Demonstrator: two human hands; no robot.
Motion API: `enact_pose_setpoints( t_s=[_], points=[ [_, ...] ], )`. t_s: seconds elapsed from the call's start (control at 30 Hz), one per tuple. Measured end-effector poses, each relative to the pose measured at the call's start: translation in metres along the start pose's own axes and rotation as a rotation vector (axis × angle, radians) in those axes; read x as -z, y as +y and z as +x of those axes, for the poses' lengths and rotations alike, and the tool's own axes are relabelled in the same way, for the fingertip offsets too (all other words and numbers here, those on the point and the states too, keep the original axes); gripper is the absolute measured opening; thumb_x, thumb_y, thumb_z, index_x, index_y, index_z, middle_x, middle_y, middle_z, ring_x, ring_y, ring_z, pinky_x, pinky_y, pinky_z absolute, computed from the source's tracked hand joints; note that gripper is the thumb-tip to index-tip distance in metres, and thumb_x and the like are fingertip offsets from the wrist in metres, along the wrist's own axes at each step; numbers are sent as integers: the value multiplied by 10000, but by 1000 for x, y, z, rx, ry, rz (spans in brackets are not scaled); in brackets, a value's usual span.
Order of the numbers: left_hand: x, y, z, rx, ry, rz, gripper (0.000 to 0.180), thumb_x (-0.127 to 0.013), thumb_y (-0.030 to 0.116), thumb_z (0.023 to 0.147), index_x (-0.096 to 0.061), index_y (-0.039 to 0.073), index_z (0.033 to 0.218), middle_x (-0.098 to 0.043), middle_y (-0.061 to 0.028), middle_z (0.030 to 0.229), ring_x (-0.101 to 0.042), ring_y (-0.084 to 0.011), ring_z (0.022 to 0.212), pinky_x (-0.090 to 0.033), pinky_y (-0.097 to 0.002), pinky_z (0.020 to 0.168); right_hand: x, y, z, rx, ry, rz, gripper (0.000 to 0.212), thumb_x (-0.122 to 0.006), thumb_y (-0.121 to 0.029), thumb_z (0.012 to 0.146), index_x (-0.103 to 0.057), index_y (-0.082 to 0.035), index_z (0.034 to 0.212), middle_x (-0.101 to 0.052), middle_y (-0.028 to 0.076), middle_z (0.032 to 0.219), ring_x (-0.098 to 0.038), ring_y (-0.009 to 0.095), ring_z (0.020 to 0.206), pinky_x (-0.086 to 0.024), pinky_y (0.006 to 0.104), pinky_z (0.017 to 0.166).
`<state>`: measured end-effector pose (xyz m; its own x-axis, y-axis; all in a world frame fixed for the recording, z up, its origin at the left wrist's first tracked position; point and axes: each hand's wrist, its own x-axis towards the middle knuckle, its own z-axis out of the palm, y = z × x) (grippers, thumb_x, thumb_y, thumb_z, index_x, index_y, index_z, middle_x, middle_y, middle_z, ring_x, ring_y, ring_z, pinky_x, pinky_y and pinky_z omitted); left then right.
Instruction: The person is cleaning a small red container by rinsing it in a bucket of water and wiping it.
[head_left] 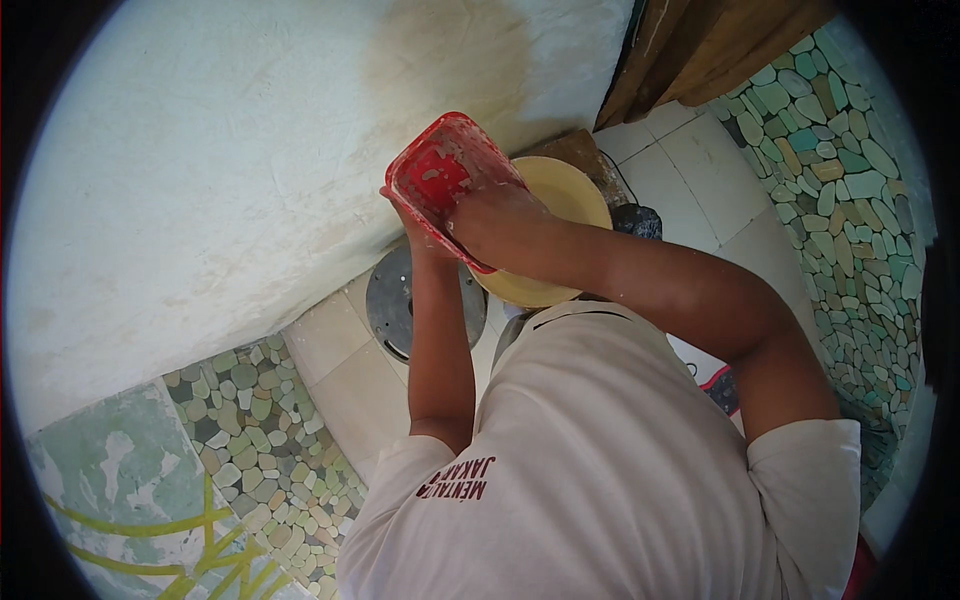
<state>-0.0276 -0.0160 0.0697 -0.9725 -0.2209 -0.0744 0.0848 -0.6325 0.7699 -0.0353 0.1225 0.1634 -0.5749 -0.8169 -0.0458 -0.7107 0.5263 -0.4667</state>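
A red rectangular plastic tub (437, 180), smeared inside with pale residue, is held up and tilted so that its mouth shows. My left hand (420, 228) grips it from the left and underneath, with most of its fingers hidden behind the tub. Reaching in over the tub's near right side, my right hand (492, 222) has its fingers down inside; whether they are open or closed does not show. Behind and below the tub is a round yellow basin (575, 190), partly covered by my right forearm.
A dark grey round disc (390, 302) lies on pale floor tiles (335, 325), left of the basin. Beyond the basin are a brown board (580, 152) and a black object (638, 220). A stained white wall (250, 150) rises at left. Pebble mosaic (850, 200) runs along the right.
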Motion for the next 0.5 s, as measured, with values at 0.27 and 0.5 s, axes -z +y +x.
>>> enact_pose_setpoints(
  t_s=[0.27,0.5],
  points=[
    [5,-3,-5,-14,-26,24,822,-397,739,775,-411,129,1325,-475,-95,1315,-461,-294,1180,-399,-461,986,1,4,-6,60,-85,59,133,-578,-108,741,-678,-26,771,-655,169,763,-648,325,720,-518,419,685],
    [-48,31,13,515,647,-337,803,-361,731,795,-416,129,1323,-477,-96,1315,-465,-295,1176,-395,-443,994,6,8,6,0,-55,86,139,-566,-105,740,-679,-27,769,-654,169,780,-650,314,740,-521,418,682]
  ],
)
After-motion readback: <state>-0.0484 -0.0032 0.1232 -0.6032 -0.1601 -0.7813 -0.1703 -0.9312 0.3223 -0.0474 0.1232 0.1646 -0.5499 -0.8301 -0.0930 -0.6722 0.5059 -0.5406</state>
